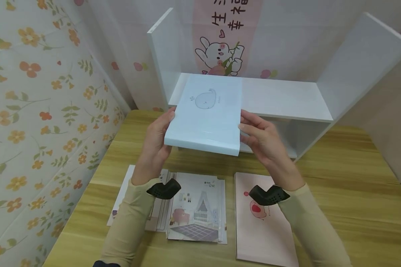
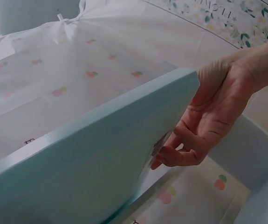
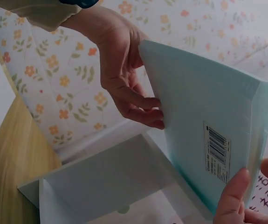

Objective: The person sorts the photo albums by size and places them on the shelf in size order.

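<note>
A pale blue book (image 1: 207, 122) with a whale drawing is held up between both hands, in front of the white shelf (image 1: 284, 98). At its left edge the left hand (image 1: 157, 141) grips it, thumb along the side. On the right edge, the right hand (image 1: 265, 139) pinches it between thumb and fingers. The left wrist view has the book (image 2: 101, 135) tilted, with the left hand's (image 2: 213, 112) fingers curled at its underside. A barcode label (image 3: 216, 151) shows on the book's back in the right wrist view, fingertips of both hands at its edges.
Several books (image 1: 194, 211) lie on the wooden table (image 1: 347, 193) below the hands, with a pink book (image 1: 260, 222) to their right. The shelf has upright side panels (image 1: 165, 55). A flowered curtain (image 1: 30, 122) hangs at the left.
</note>
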`<state>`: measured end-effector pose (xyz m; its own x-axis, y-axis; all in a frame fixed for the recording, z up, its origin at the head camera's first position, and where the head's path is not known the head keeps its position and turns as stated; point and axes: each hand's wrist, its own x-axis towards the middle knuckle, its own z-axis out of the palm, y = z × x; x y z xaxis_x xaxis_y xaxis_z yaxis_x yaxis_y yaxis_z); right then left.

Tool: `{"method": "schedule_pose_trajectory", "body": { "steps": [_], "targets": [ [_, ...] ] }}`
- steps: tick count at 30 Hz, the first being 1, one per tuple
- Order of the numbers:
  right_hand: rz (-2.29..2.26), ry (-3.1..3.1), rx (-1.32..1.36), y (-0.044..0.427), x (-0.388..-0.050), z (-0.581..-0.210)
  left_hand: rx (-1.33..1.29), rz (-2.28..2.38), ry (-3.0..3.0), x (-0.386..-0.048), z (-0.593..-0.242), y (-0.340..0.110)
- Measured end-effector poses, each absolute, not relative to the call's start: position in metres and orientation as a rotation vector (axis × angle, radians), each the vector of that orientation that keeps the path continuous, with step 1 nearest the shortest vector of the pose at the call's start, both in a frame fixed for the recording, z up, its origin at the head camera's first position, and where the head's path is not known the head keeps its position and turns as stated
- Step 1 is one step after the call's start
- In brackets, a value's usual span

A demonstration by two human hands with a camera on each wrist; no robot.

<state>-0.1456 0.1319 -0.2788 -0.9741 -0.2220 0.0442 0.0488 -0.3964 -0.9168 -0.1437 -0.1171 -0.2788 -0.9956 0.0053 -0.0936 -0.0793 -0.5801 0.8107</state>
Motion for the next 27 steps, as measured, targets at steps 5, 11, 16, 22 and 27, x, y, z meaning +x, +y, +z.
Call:
{"method": "schedule_pose_trajectory", "body": {
  "steps": [5,11,16,22,27],
  "targets": [
    [-2.438,1.659,-0.187,0.127,-0.152,-0.279,-0.152,2.811,1.369,-0.152,-0.282,-0.116],
    [-2.494,1.583,-0.136,0.123,-0.159,-0.28,-0.199,2.887,1.252,-0.162,-0.283,-0.114],
    [-2.566,1.539,-0.153,0.12,-0.161,-0.283,-0.203,2.918,1.19,-0.165,-0.286,-0.114],
    [-2.507,1.637,-0.43,0.123,-0.156,-0.293,0.0,2.945,1.137,-0.164,-0.296,-0.119],
    [-2.432,1.619,-0.732,0.129,-0.155,-0.303,0.284,2.959,0.965,-0.16,-0.309,-0.126]
  ]
}}
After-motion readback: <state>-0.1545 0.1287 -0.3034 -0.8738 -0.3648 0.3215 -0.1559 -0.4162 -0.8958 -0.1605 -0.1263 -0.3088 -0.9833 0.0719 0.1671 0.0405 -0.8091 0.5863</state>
